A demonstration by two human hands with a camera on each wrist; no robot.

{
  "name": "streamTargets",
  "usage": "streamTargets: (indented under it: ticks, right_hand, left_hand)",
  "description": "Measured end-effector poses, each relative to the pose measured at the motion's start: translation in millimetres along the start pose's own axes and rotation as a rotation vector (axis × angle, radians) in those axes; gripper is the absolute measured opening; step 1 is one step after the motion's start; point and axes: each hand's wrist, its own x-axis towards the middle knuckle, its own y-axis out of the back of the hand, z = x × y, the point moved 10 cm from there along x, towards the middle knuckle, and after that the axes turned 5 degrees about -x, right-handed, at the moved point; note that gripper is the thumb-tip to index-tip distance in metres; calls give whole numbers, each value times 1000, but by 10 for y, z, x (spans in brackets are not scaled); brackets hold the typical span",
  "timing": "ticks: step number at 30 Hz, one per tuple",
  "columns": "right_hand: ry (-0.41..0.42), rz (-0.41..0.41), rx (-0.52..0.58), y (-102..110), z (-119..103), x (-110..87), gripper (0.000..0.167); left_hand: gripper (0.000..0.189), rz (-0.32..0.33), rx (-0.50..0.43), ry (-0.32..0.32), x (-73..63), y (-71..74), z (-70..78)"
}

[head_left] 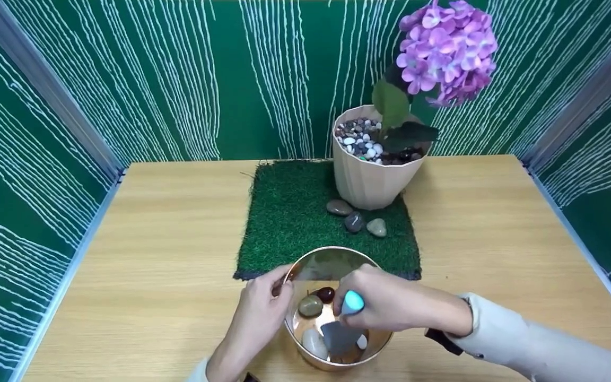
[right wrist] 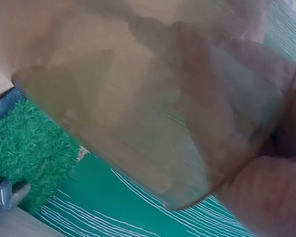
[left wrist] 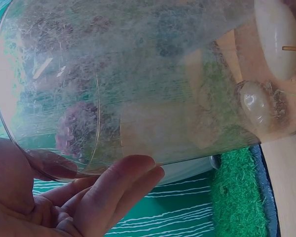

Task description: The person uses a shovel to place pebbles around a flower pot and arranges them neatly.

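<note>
A clear, amber-tinted round container (head_left: 332,262) stands at the front of the table. My left hand (head_left: 263,300) pinches its rim on the left, thumb inside and fingers outside, as the left wrist view also shows. My right hand (head_left: 387,302) reaches over the right rim and grips the turquoise handle (head_left: 354,301) of a tool with a flat grey blade (head_left: 340,338), which points down into the container. Around the blade lie a large white stone (head_left: 314,342), a small white stone (head_left: 361,341), an olive-brown stone (head_left: 311,306) and a dark red stone (head_left: 325,294).
Behind the container lies a green artificial grass mat (head_left: 289,223). A pale pot (head_left: 366,185) with pebbles and a purple artificial flower (head_left: 448,53) stands on its back right, with three smooth stones (head_left: 354,222) in front. Green white-streaked panels (head_left: 258,116) enclose the wooden table (head_left: 178,223).
</note>
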Motion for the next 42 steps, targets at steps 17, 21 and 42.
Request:
streamTargets:
  ticks: [17, 21, 42]
  right_hand:
    - [-48, -55, 199, -94, 83, 31, 11]
    - [-60, -70, 336, -42, 112, 9, 13]
    - [-119, -1, 687, 359, 392, -205, 24]
  left_hand:
    - [38, 17, 35, -12, -4, 5, 2]
    - [38, 13, 24, -12, -10, -1, 0]
    - [37, 23, 15, -10, 4, 21, -26]
